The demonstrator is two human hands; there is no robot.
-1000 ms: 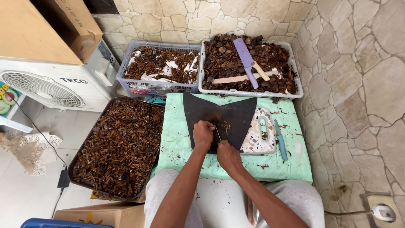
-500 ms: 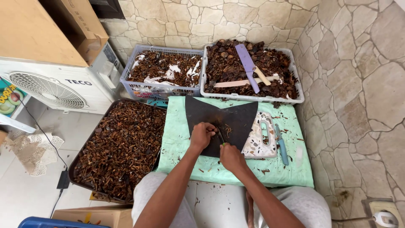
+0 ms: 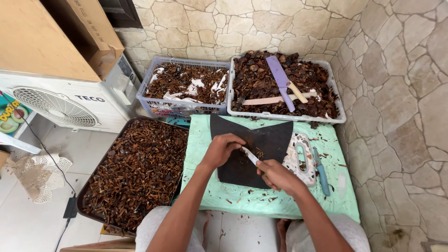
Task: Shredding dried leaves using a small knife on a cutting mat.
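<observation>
My left hand (image 3: 221, 150) is curled over a small dark piece on a black mat (image 3: 270, 140), fingers closed on it. My right hand (image 3: 276, 175) grips a small knife (image 3: 250, 156) whose pale blade points up-left and meets the fingers of my left hand. The mat lies on a green-covered low table (image 3: 242, 198), with brown crumbs scattered around it.
A flat tray of brown dried pieces (image 3: 135, 172) lies left of the table. Behind stand two plastic baskets (image 3: 184, 109) (image 3: 284, 116) of the same material, the right one holding a purple knife (image 3: 280, 79) and wooden sticks. A patterned tool (image 3: 301, 158) and blue pen-like tool (image 3: 322, 173) lie right. An air-conditioner unit (image 3: 60, 105) stands left.
The view has shifted slightly. Both hands have stayed over the black mat, the right one drawn a little toward me and to the right, the knife blade now showing between the hands.
</observation>
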